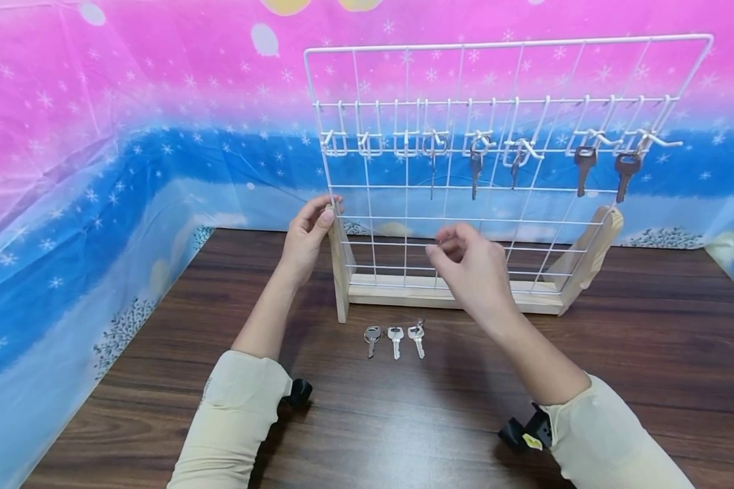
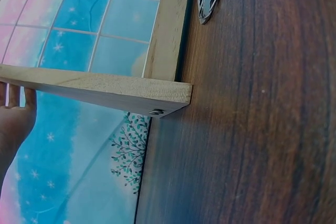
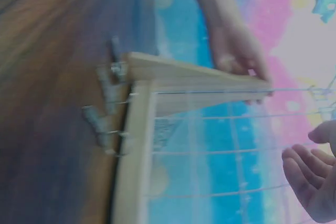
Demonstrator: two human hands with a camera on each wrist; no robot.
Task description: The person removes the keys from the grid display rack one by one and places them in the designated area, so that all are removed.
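Three loose keys point(image 1: 396, 345) lie in a row on the table point(image 1: 367, 421), just on the 6 o'clock side of the rack's wooden base point(image 1: 391, 294). Their heads face 12 o'clock; the left and middle blades point to 6, while the right one slants a little toward 5. Five hanging keys point(image 1: 476, 167) dangle from hooks on the white wire rack point(image 1: 391, 218), blades down. The rack stands upright, its long axis running from 9 to 3 o'clock.

The left hand point(image 1: 306, 234) grasps the upper end of the rack's left wooden side point(image 1: 340, 278), thumb in front and fingers behind, its forearm angled up toward 1 o'clock. The right hand point(image 1: 474, 272) hovers before the grid, forearm coming from 5 o'clock, fingers toward 10 or 11; they curl loosely, thumb apart, with nothing visible in the grasp.
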